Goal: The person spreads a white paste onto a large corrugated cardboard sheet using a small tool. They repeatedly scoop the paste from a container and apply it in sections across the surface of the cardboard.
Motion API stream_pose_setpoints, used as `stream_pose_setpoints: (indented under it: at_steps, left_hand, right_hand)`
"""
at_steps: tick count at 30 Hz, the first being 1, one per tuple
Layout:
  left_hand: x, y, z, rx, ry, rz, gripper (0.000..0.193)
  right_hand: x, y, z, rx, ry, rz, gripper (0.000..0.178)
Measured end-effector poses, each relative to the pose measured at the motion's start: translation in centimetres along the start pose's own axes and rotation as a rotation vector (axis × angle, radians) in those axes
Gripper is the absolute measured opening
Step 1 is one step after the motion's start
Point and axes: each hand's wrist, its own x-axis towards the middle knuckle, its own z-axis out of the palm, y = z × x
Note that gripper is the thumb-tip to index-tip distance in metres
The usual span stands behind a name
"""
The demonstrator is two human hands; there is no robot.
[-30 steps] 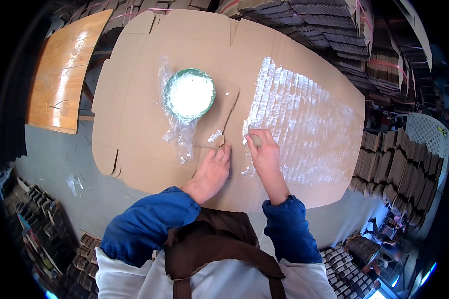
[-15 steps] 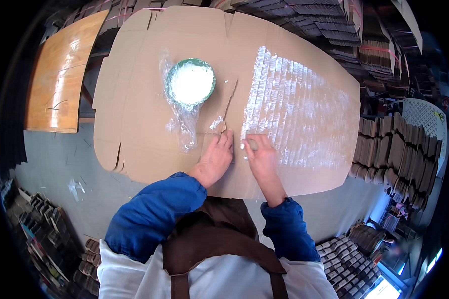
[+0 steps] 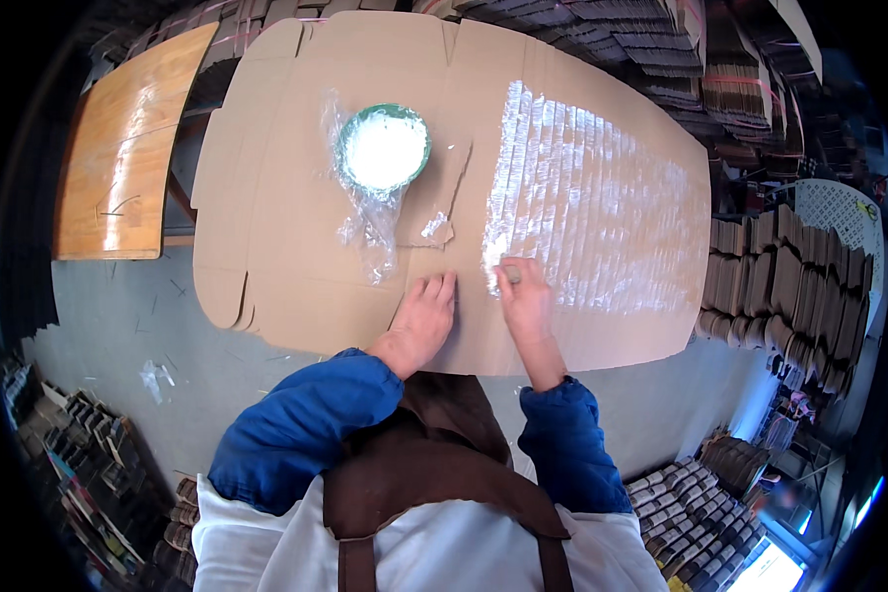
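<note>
A large brown cardboard sheet [image 3: 296, 217] lies in front of me, its right half coated in rows of white paste [image 3: 582, 197]. My right hand [image 3: 528, 296] is closed in a pinch at the near left end of the coating. Between its fingers is a small greyish piece, too hidden to name. My left hand [image 3: 426, 314] rests on the sheet near its front edge, fingers extended and holding nothing. Beyond it lies a torn cardboard scrap [image 3: 432, 219] dabbed with paste. A green bowl [image 3: 428, 148] full of white paste stands farther off, with crumpled clear plastic film [image 3: 373, 237] about it.
A wooden board [image 3: 128, 148] leans at the far left. Stacks of cut cardboard stand at the back right [image 3: 612, 39] and right [image 3: 779, 266]. A white perforated basket [image 3: 839, 217] is behind the right stack. Scraps litter the grey floor [image 3: 148, 316].
My left hand has drawn back toward me, away from the torn scrap's corner. My right hand stays pinched at the left edge of the coating, where the white streak looks smeared farther. The view has shifted slightly.
</note>
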Motion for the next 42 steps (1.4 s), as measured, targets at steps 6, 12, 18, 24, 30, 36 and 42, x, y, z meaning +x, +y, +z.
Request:
stream_pose_setpoints:
  at_steps: [6, 12, 18, 24, 30, 36, 42]
  left_hand:
    - [0.2, 0.3, 0.4, -0.023, -0.009, -0.019, 0.04]
    - [0.0, -0.1, 1.1, -0.054, -0.005, -0.037, 0.037]
    - [0.3, -0.1, 0.6, -0.113, -0.001, -0.023, 0.035]
    - [0.2, -0.2, 1.1, -0.12, -0.032, -0.04, 0.033]
    - [0.2, -0.1, 0.8, -0.119, -0.068, -0.039, 0.036]
    - [0.4, -0.3, 0.5, -0.11, -0.094, -0.033, 0.039]
    - [0.4, -0.3, 0.8, -0.09, -0.082, -0.031, 0.04]
  right_hand:
    - [-0.4, -0.2, -0.2, 0.019, -0.054, -0.048, 0.013]
    - [1.1, -1.2, -6.6, 0.005, -0.136, -0.193, 0.011]
    - [0.3, -0.9, -5.3, -0.113, -0.297, -0.365, 0.017]
    - [-0.8, -2.4, -5.7, -0.086, -0.426, -0.312, 0.023]
    - [-1.2, -2.5, -6.2, -0.033, -0.414, -0.325, 0.025]
    - [-1.5, -1.5, -6.3, -0.032, -0.416, -0.292, 0.025]
    - [-2.5, -1.0, -5.8, -0.043, -0.444, -0.296, 0.024]
